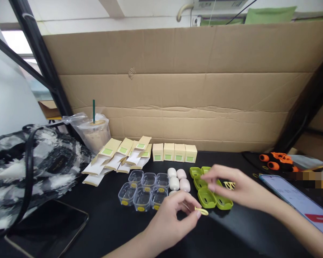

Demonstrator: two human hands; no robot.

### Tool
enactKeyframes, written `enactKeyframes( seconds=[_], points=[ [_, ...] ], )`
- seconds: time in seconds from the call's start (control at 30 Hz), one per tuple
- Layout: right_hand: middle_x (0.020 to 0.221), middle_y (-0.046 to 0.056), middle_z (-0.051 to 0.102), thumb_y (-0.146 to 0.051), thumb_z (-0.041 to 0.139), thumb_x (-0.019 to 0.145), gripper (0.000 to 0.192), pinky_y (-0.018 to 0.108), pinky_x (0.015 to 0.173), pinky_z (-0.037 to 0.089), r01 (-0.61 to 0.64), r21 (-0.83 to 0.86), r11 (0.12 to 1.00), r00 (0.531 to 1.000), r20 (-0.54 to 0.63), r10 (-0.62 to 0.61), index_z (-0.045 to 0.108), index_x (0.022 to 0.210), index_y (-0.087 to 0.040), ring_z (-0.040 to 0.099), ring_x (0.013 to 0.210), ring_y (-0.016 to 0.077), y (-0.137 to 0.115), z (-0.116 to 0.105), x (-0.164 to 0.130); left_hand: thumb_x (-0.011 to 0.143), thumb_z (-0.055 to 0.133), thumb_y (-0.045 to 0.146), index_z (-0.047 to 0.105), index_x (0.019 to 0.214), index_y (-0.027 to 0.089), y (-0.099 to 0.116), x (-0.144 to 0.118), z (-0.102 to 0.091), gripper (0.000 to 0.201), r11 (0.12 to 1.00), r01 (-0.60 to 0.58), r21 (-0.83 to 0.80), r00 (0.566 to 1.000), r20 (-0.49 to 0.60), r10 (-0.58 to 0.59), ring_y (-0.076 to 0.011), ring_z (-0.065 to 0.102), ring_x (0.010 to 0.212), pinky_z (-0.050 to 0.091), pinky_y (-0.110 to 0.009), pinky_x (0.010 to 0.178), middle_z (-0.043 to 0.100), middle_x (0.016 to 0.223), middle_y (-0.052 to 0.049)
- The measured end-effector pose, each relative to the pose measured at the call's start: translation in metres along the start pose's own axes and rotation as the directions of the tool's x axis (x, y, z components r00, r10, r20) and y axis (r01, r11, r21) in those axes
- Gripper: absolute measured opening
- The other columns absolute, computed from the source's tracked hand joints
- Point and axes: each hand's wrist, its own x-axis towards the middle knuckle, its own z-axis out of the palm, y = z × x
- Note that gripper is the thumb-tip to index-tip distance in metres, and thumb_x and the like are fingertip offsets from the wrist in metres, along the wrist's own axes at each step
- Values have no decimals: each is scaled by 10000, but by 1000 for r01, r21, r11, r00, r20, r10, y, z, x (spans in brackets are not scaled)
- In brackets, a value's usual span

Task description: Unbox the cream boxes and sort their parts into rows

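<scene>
My left hand [174, 218] pinches a small pale yellow loop strap [204, 212] between thumb and fingertips, low over the front of the black table. Above several green soft-looking covers [206, 199], my right hand [230, 183] has its fingers stretched out and apart, slightly blurred, and it covers some of them. Whether it touches a cover I cannot tell. Beside its wrist lie more yellow straps [229, 185], partly hidden. Left of the green covers sit several smooth white rounded cases [174, 183], the front ones partly behind my left hand.
Clear plastic cups [142, 199] with yellow labels stand left of centre. Behind are small cream boxes [169, 152] and flat paper packages [107, 152]. A bagged drink [95, 136], a fluffy bag [54, 154] and a dark tablet [50, 227] occupy the left; a lit phone [298, 204] and orange toy car [278, 161] the right.
</scene>
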Motion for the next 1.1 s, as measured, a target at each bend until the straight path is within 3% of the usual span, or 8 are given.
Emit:
enactKeyframes(
  seconds=[0.07,0.13,0.27,0.47,0.57,0.7,0.9,1.1],
  points=[
    [896,8,681,-408,613,838,332,251,731,510,147,209,967,976,126,-176,613,1138,-268,641,802,145,-21,6,-9,798,596,208,494,884,181,-3,1,1,136,990,21,-137,1000,10,-20,-133,594,766,462,-276,748,588,804,-8],
    [944,8,679,-335,639,843,446,234,735,504,173,297,939,961,158,-227,519,1269,-279,637,814,135,-34,14,-14,795,635,230,385,887,212,-5,2,2,267,962,21,-273,1000,19,-16,-117,588,750,450,-277,748,581,782,23],
    [966,12,685,-273,534,919,220,235,758,488,189,286,940,950,188,-248,610,1125,-260,637,852,131,-38,20,-16,789,677,333,280,835,236,-9,4,3,411,907,23,-421,999,42,-6,-93,568,697,426,-252,691,596,762,42],
    [923,43,663,-487,596,813,275,306,758,503,-103,136,985,995,-5,104,646,820,-216,621,821,179,25,-13,-9,892,518,301,370,907,214,-4,0,2,171,974,24,-226,997,71,-8,-123,571,770,436,-298,752,622,822,-11],
    [763,56,655,-524,569,795,345,346,650,506,-284,43,958,955,-75,287,655,864,-197,612,696,205,79,-35,-13,874,503,223,449,849,189,3,-2,1,69,995,57,-82,990,133,-46,-131,572,765,435,-297,765,627,778,-18],
    [775,30,653,-371,597,853,208,307,632,514,-508,-90,857,859,20,511,637,863,-167,609,668,150,133,-46,-27,833,525,181,515,813,174,8,-3,2,24,996,84,27,979,183,-88,-128,568,761,443,-273,757,644,792,-22],
    [1054,52,628,-308,542,919,220,339,715,540,-652,-203,730,683,261,682,587,1082,-167,631,834,157,147,-35,-37,806,538,170,544,798,168,7,-1,2,10,993,98,63,977,184,-108,-123,566,751,448,-254,742,648,795,-18],
    [1084,57,621,-314,540,919,232,356,741,536,-657,-229,718,640,335,692,585,1096,-171,628,866,168,140,-29,-33,799,540,178,554,797,166,9,-1,2,18,991,109,78,976,181,-122,-128,568,756,449,-261,749,647,785,-17]
  ],
)
